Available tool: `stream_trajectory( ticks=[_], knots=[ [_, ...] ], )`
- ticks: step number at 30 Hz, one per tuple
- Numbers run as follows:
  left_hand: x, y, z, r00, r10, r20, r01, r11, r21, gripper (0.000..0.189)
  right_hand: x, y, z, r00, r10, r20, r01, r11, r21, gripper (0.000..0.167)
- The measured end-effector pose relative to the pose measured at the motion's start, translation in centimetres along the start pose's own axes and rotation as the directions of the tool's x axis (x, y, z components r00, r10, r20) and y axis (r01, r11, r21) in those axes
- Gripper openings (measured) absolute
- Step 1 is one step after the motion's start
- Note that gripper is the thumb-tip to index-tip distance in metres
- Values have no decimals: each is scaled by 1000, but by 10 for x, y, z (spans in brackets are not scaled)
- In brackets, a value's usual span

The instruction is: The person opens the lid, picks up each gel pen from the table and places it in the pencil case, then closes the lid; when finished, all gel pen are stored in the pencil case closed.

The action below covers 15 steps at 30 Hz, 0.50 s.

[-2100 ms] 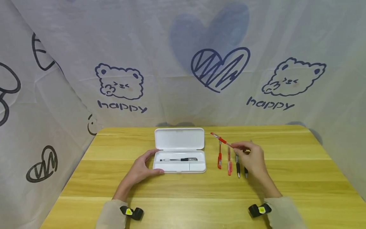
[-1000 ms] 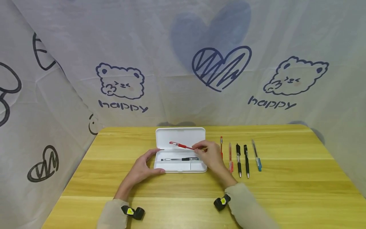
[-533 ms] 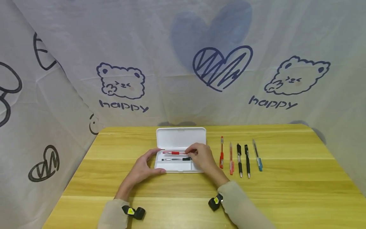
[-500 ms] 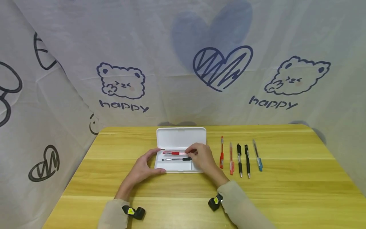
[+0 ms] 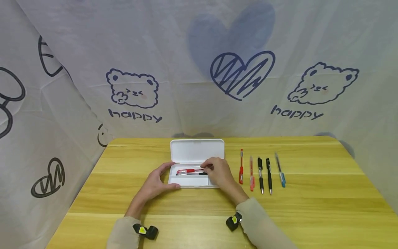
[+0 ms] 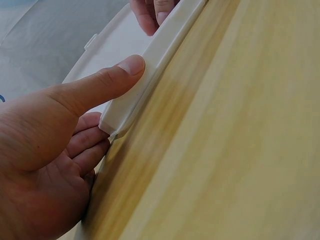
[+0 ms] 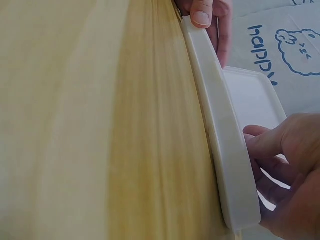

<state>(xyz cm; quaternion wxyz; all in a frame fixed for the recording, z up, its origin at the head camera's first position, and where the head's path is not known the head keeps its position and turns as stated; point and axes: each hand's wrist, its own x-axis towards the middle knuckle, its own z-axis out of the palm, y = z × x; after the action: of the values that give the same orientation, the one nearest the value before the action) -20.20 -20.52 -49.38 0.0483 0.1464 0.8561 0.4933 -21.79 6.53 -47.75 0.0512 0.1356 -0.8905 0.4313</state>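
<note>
Five pens (image 5: 260, 174) lie on the table (image 5: 311, 207), right of the case (image 5: 197, 151).

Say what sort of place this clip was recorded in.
Probably a makeshift recording booth, though the wider room is out of view: a printed cloth hangs behind and beside a wood-grain table, and black wrist cameras are worn over both sleeves.

Free way to the white case (image 5: 188, 182) between the sleeves (image 5: 122, 234), open lid (image 5: 197, 151) as barrier behind

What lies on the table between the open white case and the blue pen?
The head view shows a red pen, a pinkish pen, a black pen and a second black pen.
</note>
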Motion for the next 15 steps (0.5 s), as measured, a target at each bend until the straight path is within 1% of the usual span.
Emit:
stream_trajectory(
  ticks=[6, 11, 15],
  knots=[
    [0, 0, 0, 1000, -10, 3, 10, 1000, -3, 90, -4, 3, -6, 999, -7, -50, 11, 997, 76, 13],
    [0, 1, 0, 1000, -13, 5, 13, 1000, -12, 91, -10, 3, -23, 996, -7, -94, 19, 991, 132, 14],
    [-1, 1, 0, 1000, -10, 3, 10, 1000, -13, 91, -16, 5, -41, 994, -19, -111, 34, 990, 136, 17]
  ],
)
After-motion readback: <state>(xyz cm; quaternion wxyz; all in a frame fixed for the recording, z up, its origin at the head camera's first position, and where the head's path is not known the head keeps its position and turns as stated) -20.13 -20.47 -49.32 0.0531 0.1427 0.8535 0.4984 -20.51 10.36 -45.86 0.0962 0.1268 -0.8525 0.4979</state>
